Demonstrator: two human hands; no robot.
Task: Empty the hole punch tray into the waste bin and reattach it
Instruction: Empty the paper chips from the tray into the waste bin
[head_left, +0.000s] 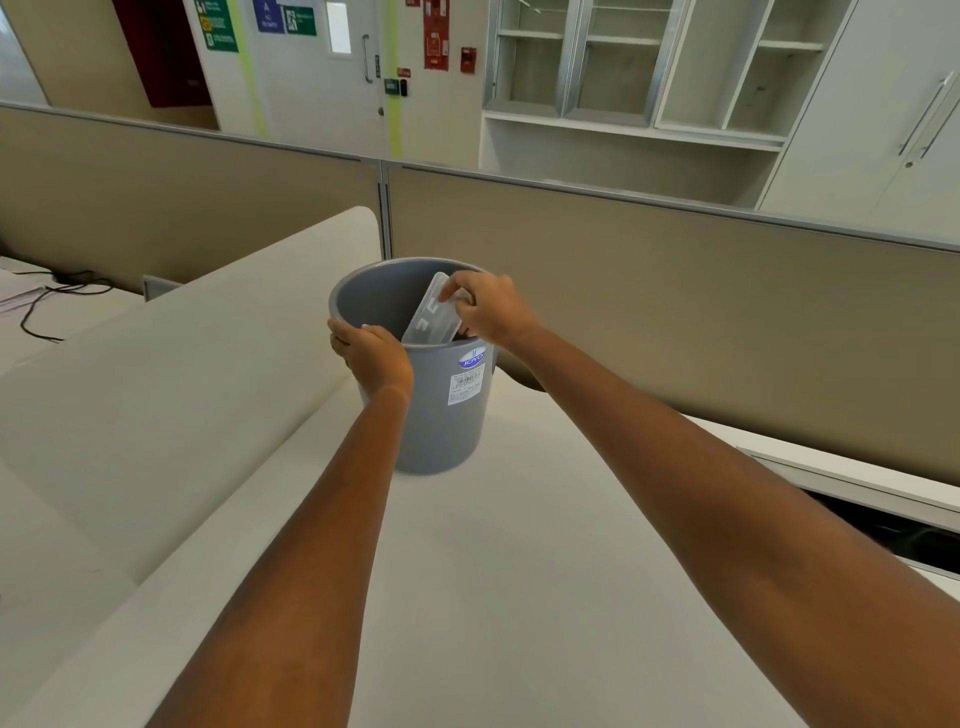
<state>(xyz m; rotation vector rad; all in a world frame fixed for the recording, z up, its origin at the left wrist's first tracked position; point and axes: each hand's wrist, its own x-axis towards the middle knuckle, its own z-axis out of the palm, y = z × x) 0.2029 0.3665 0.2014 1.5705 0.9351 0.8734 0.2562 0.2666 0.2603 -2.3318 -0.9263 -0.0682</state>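
A grey round waste bin (441, 415) stands on the white desk (519, 571), with a blue sticker and a barcode label on its near side. My left hand (371, 358) grips the bin's near rim. My right hand (488, 312) holds the clear plastic hole punch tray (428, 317) tilted inside the bin's mouth, over its right part. The hole punch itself is not in view, and the bin's inside is too dark to make out.
A beige partition wall (675, 291) runs behind the desk. A curved white divider (208, 338) rises on the left. Black cables (47, 296) lie on the far left desk. An open slot (883, 530) in the desk lies at the right.
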